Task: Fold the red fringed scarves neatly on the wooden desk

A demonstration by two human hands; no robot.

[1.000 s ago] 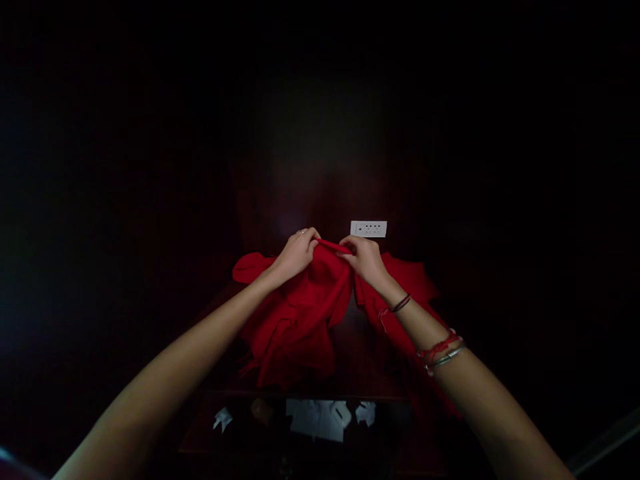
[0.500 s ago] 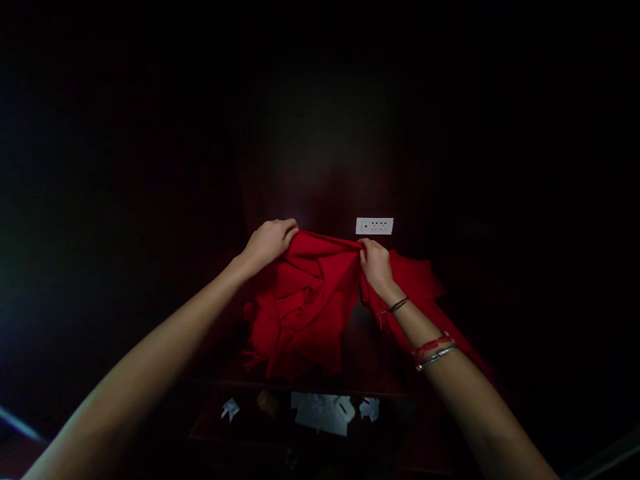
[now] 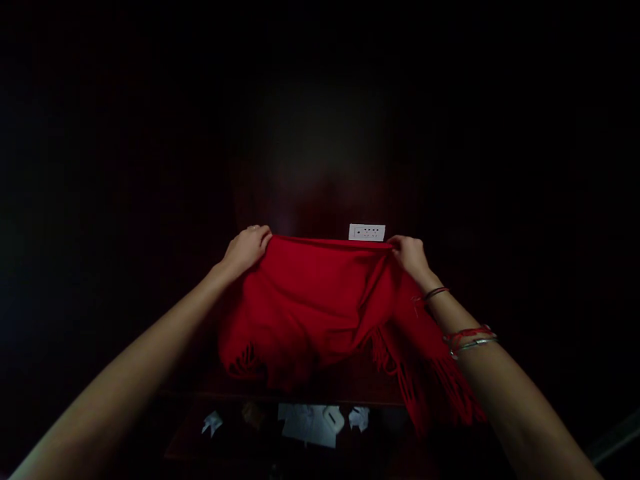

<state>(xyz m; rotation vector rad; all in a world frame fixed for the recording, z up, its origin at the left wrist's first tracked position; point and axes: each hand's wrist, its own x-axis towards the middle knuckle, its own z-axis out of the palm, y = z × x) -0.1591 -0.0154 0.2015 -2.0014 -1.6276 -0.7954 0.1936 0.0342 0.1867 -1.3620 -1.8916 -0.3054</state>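
A red fringed scarf (image 3: 310, 287) hangs stretched between my two hands, its upper edge nearly straight. My left hand (image 3: 249, 247) is closed on the upper left of that edge. Farther right, my right hand (image 3: 410, 255) pinches the edge between thumb and fingers. Soft folds run through the cloth below, and tassels show at its lower left and along the right. More of the scarf lies behind and below my right wrist. Bracelets circle my right forearm.
A white socket plate (image 3: 367, 232) is on the dark wall just beyond the scarf. On a lower shelf lie a white sheet (image 3: 305, 427), a white slotted object (image 3: 333, 419), crumpled pieces (image 3: 213, 423) (image 3: 359, 418) and a brownish lump (image 3: 254, 415). The surroundings are very dark.
My hands have moved apart, left hand leftward and right hand rightward. The scarf between them is now spread wider and flatter, and long tassels have come into view on the right.
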